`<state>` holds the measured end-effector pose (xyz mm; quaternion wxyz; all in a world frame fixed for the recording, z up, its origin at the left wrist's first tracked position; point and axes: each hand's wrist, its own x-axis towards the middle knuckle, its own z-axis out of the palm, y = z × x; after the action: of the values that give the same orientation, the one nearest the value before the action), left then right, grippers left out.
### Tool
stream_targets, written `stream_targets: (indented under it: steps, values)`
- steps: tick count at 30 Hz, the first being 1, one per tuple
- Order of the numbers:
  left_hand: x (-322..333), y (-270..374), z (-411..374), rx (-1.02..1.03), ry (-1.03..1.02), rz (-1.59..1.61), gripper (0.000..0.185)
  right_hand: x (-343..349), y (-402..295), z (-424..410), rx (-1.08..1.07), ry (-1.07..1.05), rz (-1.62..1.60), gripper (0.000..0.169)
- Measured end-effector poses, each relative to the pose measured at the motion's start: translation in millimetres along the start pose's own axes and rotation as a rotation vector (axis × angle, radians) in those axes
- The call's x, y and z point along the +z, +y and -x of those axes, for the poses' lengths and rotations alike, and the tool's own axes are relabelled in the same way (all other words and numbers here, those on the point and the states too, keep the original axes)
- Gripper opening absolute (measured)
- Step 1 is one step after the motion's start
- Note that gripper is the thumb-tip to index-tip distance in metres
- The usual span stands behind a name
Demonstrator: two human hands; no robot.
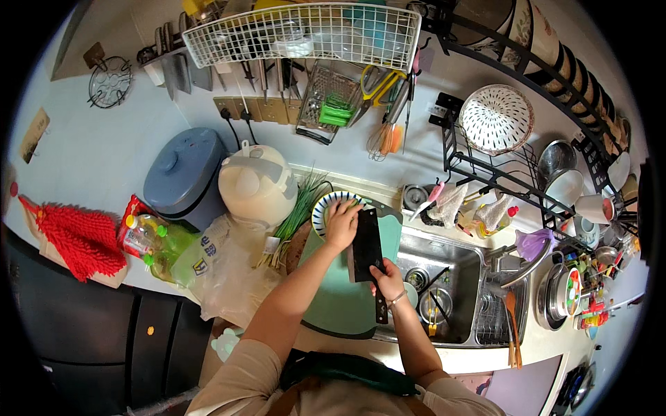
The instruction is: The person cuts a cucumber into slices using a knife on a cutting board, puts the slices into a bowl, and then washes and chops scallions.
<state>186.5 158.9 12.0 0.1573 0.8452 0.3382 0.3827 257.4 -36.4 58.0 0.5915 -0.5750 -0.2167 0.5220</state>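
Observation:
In my right hand point(390, 281) is the handle of a kitchen cleaver point(368, 244), its broad dark blade lying lengthwise above a pale green cutting board point(333, 294). My left hand point(342, 226) reaches over a bowl point(319, 209) with a blue-striped rim at the board's far left corner. Its fingers point toward the cleaver's far end, and whether they hold anything is hidden. Some green food shows inside the bowl, partly covered by that hand. Left of the bowl lies a bundle of green onions point(297, 210) with a white tag.
A steel sink point(463, 312) adjoins the board on the right, with bowls and utensils inside. Plastic bags point(229, 270), a cream rice cooker point(255, 187) and a blue-grey lidded bin point(182, 171) stand left. A black dish rack point(489, 171) overhangs the sink's far side.

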Motion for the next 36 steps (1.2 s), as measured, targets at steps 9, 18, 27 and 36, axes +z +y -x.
stream_targets:
  steps: [9,18,27,36]
  values:
    - [-9.4,-26.6,-11.9,-0.149,-0.012,0.288,0.036,-46.1,15.9,11.1,-0.022,0.122,-0.013,0.004]
    - [19.3,-42.4,-3.6,-0.259,-0.130,0.078,0.056,-32.4,16.2,8.3,-0.005,0.125,-0.020,0.005]
    - [-8.1,-35.3,-2.2,-0.386,0.046,0.282,0.071,-43.2,1.2,34.3,-0.018,0.114,0.079,0.001]
    - [-8.1,-24.3,15.0,-0.269,-0.012,-0.014,0.068,-65.1,-4.4,83.3,-0.222,0.145,0.636,0.010]
